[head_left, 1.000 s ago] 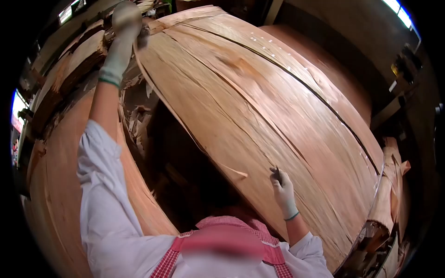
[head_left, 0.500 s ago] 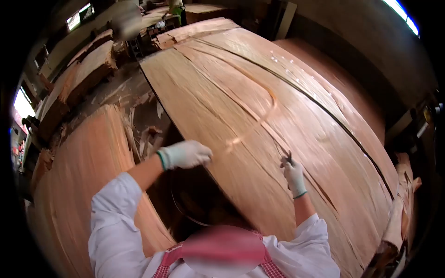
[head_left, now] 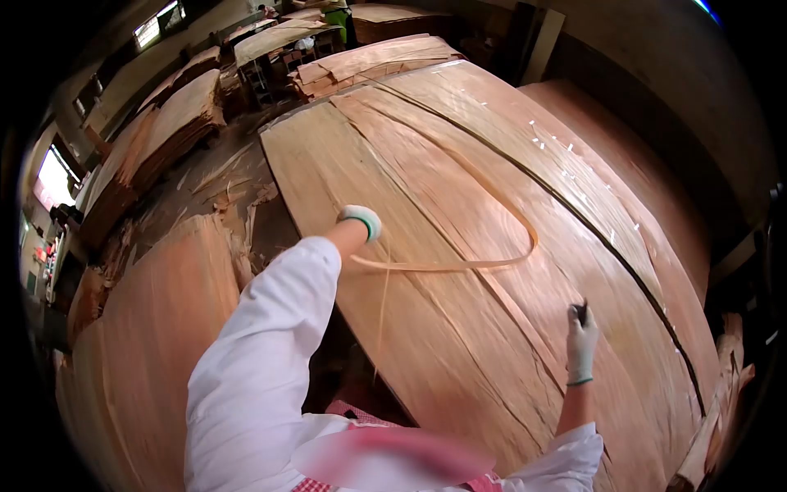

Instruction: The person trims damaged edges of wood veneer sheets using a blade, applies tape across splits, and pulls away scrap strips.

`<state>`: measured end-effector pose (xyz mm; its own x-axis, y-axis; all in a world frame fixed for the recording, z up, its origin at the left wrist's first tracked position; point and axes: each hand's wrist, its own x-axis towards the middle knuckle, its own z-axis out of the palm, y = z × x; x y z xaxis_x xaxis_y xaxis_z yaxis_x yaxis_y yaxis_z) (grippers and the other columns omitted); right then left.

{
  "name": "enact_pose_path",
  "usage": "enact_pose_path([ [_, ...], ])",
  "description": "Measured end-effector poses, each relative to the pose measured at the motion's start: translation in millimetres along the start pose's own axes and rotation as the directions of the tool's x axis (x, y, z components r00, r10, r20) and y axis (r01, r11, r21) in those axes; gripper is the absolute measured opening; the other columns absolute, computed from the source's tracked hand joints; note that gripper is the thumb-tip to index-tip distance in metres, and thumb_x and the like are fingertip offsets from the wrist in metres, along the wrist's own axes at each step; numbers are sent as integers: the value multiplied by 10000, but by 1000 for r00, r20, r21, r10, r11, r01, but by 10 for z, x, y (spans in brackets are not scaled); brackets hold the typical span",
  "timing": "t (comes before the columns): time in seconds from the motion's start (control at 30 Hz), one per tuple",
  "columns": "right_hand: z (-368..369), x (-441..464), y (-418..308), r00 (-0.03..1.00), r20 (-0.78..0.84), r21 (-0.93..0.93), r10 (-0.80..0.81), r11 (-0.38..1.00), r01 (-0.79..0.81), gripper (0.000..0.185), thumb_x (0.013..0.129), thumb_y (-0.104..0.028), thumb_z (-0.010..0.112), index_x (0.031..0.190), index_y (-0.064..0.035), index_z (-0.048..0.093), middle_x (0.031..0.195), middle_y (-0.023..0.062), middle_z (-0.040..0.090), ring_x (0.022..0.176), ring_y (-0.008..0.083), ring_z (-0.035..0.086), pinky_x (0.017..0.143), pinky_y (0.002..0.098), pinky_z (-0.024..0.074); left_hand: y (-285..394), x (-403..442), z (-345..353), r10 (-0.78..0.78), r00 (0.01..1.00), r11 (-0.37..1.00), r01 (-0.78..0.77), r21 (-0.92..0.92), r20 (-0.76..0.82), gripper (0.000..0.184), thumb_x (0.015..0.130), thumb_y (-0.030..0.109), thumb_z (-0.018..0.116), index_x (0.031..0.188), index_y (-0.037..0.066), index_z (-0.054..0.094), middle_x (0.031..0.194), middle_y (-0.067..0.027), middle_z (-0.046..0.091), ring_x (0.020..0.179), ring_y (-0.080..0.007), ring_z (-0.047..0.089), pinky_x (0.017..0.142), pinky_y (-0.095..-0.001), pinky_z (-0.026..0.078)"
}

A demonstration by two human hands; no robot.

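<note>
My left hand (head_left: 361,221), in a white glove with a green cuff, is bent over the left side of a broad wood veneer sheet (head_left: 467,344). It looks closed, its fingers mostly hidden. A long, narrow veneer strip (head_left: 492,264) curves across the sheet and runs in by my left wrist, apparently held there. One thin tail of strip hangs below that hand. My right hand (head_left: 582,348), also gloved, is closed around a small dark tool (head_left: 581,312) over the sheet's right part; its exact kind is unclear.
Reddish veneer (head_left: 156,328) is stacked at my left, beyond a dark gap. Further stacks (head_left: 168,123) stand at the back left. Torn scraps (head_left: 225,193) litter the floor between them. A long dark split (head_left: 557,193) crosses the sheet.
My left hand has moved forward and slightly right over the sheet. My right hand has shifted right and nearer to me. The strip's bend has swung right and nearer.
</note>
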<state>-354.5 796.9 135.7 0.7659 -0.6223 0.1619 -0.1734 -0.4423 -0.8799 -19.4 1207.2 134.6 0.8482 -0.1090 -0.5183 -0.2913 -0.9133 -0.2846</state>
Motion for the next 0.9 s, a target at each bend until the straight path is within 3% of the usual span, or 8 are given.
enact_pose_path([
  [0.07, -8, 95, -61, 999, -43, 1, 25, 1000, -25, 274, 913, -224, 617, 1021, 28, 602, 819, -27, 558, 732, 79, 472, 644, 249, 403, -333, 884, -126, -177, 982, 983, 173, 55, 69, 322, 871, 238, 615, 1149, 84, 662, 1224, -68, 632, 1090, -302, 618, 866, -499, 484],
  [0.13, 96, 179, -215, 994, -86, -72, 72, 994, -78, 251, 913, -226, 610, 964, 20, 614, 785, -32, 542, 708, 80, 457, 620, 250, 389, -559, 807, -675, -241, 957, 969, 230, -88, -163, 292, 860, 213, 625, 1132, 119, 676, 1204, -64, 641, 1091, -279, 616, 860, -500, 480],
  [0.23, 406, 439, -391, 987, -105, -179, 123, 974, -141, 228, 907, -195, 595, 957, 28, 597, 767, -2, 559, 703, 102, 488, 635, 256, 413, -610, 1303, -916, -134, 937, 981, 172, 92, -324, 337, 849, 216, 639, 1178, 144, 653, 1260, -68, 605, 1163, -246, 565, 901, -462, 454],
  [0.27, 634, 580, -388, 990, -104, -183, 93, 977, -110, 218, 903, -191, 592, 938, 23, 596, 760, 5, 564, 699, 106, 492, 634, 261, 416, -651, 1676, -865, 26, 964, 999, -16, 42, -263, 298, 858, 188, 595, 1149, 145, 640, 1230, -71, 600, 1171, -225, 532, 928, -415, 423],
  [0.4, 1672, 1308, -761, 997, -60, -249, 42, 967, -55, 216, 881, -192, 601, 941, 16, 607, 761, 83, 617, 698, 157, 541, 659, 313, 446, -516, 2772, -629, 207, 631, 939, -342, -28, -748, 193, 859, 150, 471, 994, 132, 607, 1024, -75, 612, 1029, -245, 554, 912, -402, 410],
  [0.57, 2938, 2372, -865, 998, -18, -465, 61, 883, -63, 271, 860, -181, 612, 1063, -1, 627, 905, 166, 676, 847, 287, 642, 761, 369, 476, -413, 3639, -619, 52, 471, 947, -302, -106, -880, 251, 862, 225, 486, 1063, 120, 592, 1090, -87, 592, 1067, -247, 532, 923, -405, 393],
  [0.73, 3497, 2829, -419, 982, 81, -794, 173, 606, -41, 267, 867, -223, 586, 1071, -55, 622, 1099, 212, 621, 929, 393, 612, 791, 467, 486, -483, 3762, -502, 66, 570, 852, -459, -251, -819, 387, 921, 307, 487, 1211, 53, 524, 1332, -156, 499, 1250, -290, 439, 1064, -409, 321],
  [0.9, 3677, 3000, -876, 993, 121, -824, -2, 557, 102, 159, 878, -165, 557, 981, -62, 622, 940, 196, 640, 839, 397, 608, 703, 487, 470, -506, 3733, -518, 21, 552, 800, -509, -317, -834, 341, 914, 274, 511, 1175, 55, 514, 1301, -152, 514, 1236, -293, 445, 1065, -412, 322],
])
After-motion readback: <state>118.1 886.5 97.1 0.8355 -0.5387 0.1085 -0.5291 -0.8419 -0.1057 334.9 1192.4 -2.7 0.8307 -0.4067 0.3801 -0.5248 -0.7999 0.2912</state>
